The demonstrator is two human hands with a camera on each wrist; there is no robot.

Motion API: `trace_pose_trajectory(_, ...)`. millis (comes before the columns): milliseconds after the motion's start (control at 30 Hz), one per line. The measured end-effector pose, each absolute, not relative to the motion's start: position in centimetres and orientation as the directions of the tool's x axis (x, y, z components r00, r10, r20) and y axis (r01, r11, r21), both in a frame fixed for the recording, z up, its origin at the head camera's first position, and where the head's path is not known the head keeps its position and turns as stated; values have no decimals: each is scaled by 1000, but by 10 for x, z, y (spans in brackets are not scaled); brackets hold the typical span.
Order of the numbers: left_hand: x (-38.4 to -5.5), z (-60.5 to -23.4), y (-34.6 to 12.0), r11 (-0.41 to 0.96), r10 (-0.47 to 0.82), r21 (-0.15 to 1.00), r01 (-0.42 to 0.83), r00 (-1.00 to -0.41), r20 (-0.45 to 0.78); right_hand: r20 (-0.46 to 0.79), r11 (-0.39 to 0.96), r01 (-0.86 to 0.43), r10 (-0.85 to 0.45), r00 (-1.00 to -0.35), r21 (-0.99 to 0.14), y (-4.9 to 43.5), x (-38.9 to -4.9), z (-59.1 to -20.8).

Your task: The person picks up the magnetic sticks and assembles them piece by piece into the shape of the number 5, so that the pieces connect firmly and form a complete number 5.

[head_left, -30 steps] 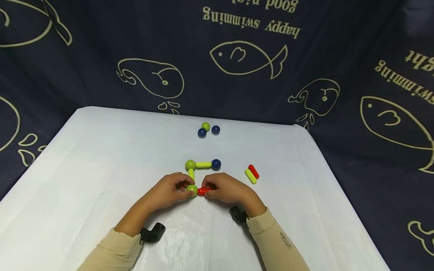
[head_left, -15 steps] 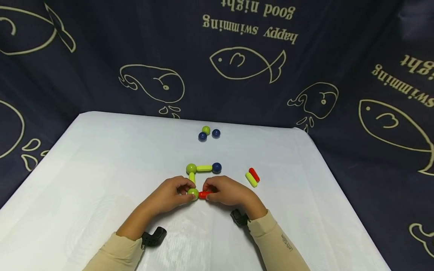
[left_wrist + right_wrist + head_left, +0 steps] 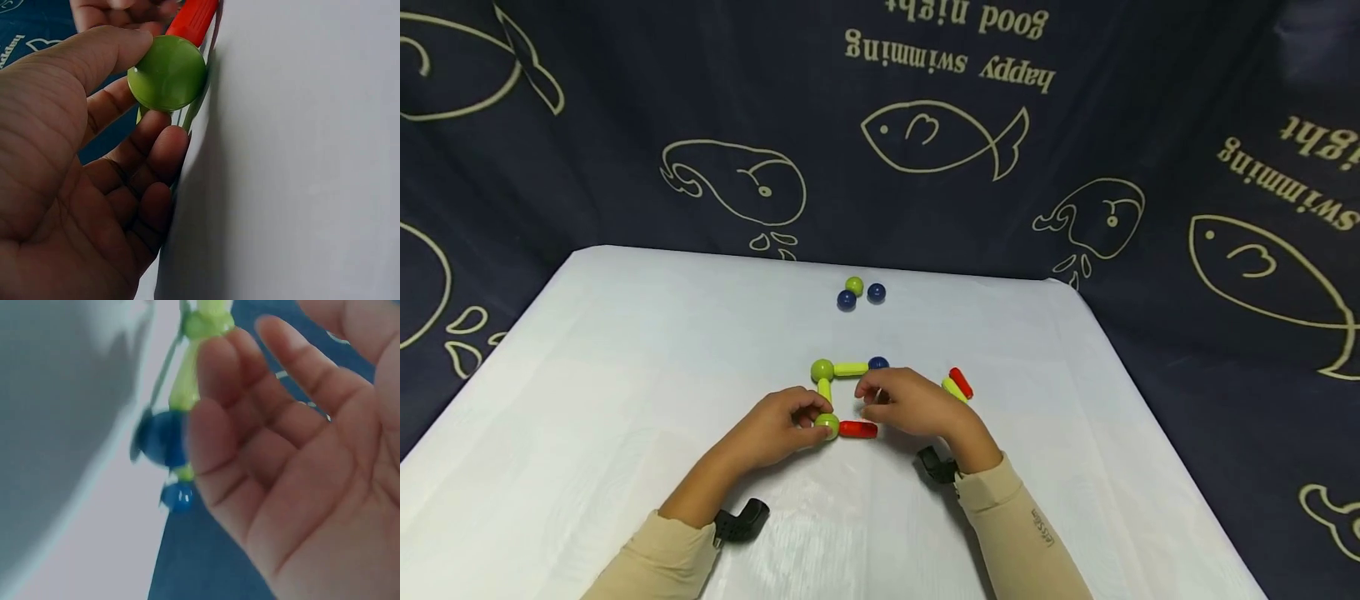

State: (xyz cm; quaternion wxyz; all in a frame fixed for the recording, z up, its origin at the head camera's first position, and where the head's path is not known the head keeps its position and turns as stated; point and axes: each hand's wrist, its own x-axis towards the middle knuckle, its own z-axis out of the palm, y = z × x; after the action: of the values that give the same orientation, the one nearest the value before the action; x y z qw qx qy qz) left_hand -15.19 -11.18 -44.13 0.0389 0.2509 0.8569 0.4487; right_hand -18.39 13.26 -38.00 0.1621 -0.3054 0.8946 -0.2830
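Note:
My left hand (image 3: 782, 425) pinches a green ball (image 3: 167, 74) between thumb and fingers at the near corner of a ball-and-rod shape on the table. From that ball a red rod (image 3: 858, 429) extends to the right. A yellow-green rod (image 3: 825, 390) runs away from it to a second green ball (image 3: 822, 371). Another yellow-green rod (image 3: 851, 368) joins this to a blue ball (image 3: 877, 363), partly covered by my right hand (image 3: 910, 402). The right hand holds nothing; its fingers are loosely bent just above the red rod's free end.
Right of the right hand lie a loose red rod (image 3: 961, 382) and a yellow-green rod (image 3: 954, 389), partly hidden. Farther back sit a green ball (image 3: 853, 286) and two blue balls, one left (image 3: 846, 300) and one right (image 3: 876, 292). A dark fish-print cloth (image 3: 970, 217) hangs behind the white table (image 3: 700, 325).
My right hand has let go of the red rod and moved up and right, toward the blue ball. The left hand keeps its pinch on the near green ball.

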Motion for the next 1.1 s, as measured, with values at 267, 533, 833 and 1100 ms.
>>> trace_pose_trajectory(267,-151,-440,-111,475,462,788,393,-873,156,53,621,-450,-550,-834,-642,150,-207,-374)
trace_pose_trajectory(533,-150,-441,-112,489,451,788,375,-882,141,25,691,-347,-430,-902,-634,151,-237,-377)
trace_pose_trajectory(833,-151,-442,-113,474,458,792,384,-876,151,-34,737,-256,-353,-935,-625,145,-261,-384)
trace_pose_trajectory(1100,-152,-442,-111,477,464,790,384,-874,145,-97,753,-250,-383,-918,-609,141,-270,-392)
